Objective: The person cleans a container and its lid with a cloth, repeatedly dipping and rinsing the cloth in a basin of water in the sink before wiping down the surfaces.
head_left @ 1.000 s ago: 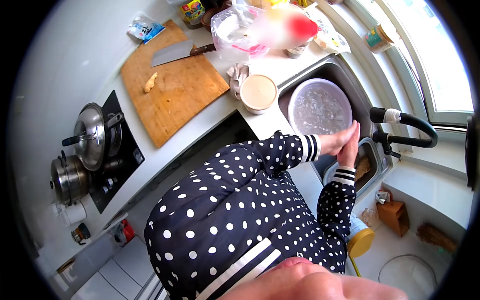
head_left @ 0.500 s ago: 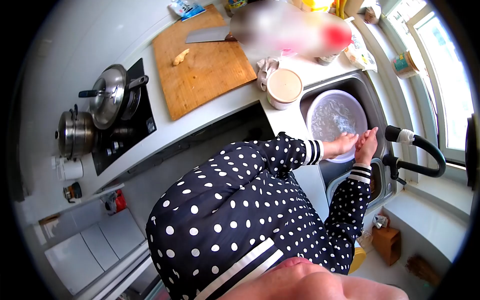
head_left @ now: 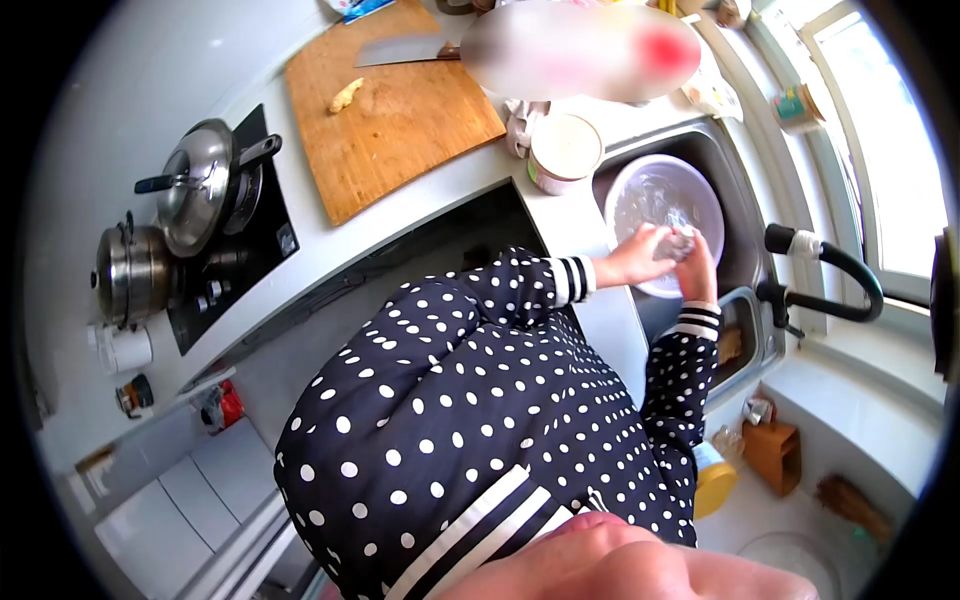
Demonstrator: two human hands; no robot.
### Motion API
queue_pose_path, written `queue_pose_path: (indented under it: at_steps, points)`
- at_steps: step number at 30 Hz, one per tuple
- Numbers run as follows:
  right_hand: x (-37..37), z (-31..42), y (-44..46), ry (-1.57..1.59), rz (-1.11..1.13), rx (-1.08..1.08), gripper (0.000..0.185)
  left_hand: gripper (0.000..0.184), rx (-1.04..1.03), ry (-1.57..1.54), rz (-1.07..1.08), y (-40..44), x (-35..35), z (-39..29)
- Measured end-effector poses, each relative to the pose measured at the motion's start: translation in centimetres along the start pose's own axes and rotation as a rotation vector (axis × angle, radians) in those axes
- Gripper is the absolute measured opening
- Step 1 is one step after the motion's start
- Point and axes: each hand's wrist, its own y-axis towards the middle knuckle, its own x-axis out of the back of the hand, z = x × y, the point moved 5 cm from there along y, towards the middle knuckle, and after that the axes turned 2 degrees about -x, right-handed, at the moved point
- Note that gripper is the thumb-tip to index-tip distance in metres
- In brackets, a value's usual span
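A pale lavender basin (head_left: pixel 712 195) stands in the sink, with shiny, clear or whitish contents that look like water. My left hand (head_left: pixel 640 257) reaches over its near edge, fingers closed and pointing right. Facing it, my right hand (head_left: pixel 698 272) is raised with its fingers curled inward. Between the two hands shows a small translucent, glistening patch (head_left: pixel 677 243), too unclear to name. The fingertips of both hands meet around it. Part of the basin's near rim is hidden behind my hands.
A black faucet (head_left: pixel 835 300) arches at the sink's right. On the counter are a lidded tub (head_left: pixel 565 148) and a cutting board (head_left: pixel 400 130) with a ginger piece (head_left: pixel 346 95) and a cleaver (head_left: pixel 405 50). Pots (head_left: pixel 135 275) stand at the left by the stove.
Both hands have come closer together and moved slightly up and left over the basin. A translucent patch now shows between them. The whole view has shifted a little.
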Motion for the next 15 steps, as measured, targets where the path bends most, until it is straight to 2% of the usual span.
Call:
queue_pose_path:
  at_steps: [2,4,5,8,10,11,14,15]
  points:
    - [-5.1,6.8,-2.7,0.79,0.003,-0.448,0.03,0.047,-0.043,-0.029,-0.063,-0.2,1.6,1.5]
    - [-7.5,9.0,-4.0,0.562,-0.123,-0.472,0.032,0.037,-0.044,-0.186,0.037,-1.2,4.5,0.6]
    - [-7.7,8.7,-4.3,0.429,-0.166,-0.458,0.03,0.027,-0.012,-0.152,0.047,-1.8,5.8,1.1]
    - [-8.3,8.5,-5.0,0.253,-0.171,-0.43,0.019,0.02,0.054,-0.105,0.207,-3.8,9.1,2.2]
    - [-8.6,9.4,-5.4,0.299,-0.229,-0.41,0.018,0.017,0.064,-0.275,0.125,-5.3,11.8,2.1]
    - [-8.6,9.9,-5.5,0.32,-0.257,-0.399,0.017,0.014,0.137,-0.346,0.068,-6.0,13.0,1.7]
    - [-10.3,11.5,-5.4,0.442,-0.218,-0.454,0.015,0.008,0.424,-0.964,-0.035,-7.6,15.2,0.8]
    - [-10.6,12.2,-5.2,0.249,-0.156,-0.487,0.015,0.008,0.367,-0.843,-0.004,-7.7,16.2,1.0]
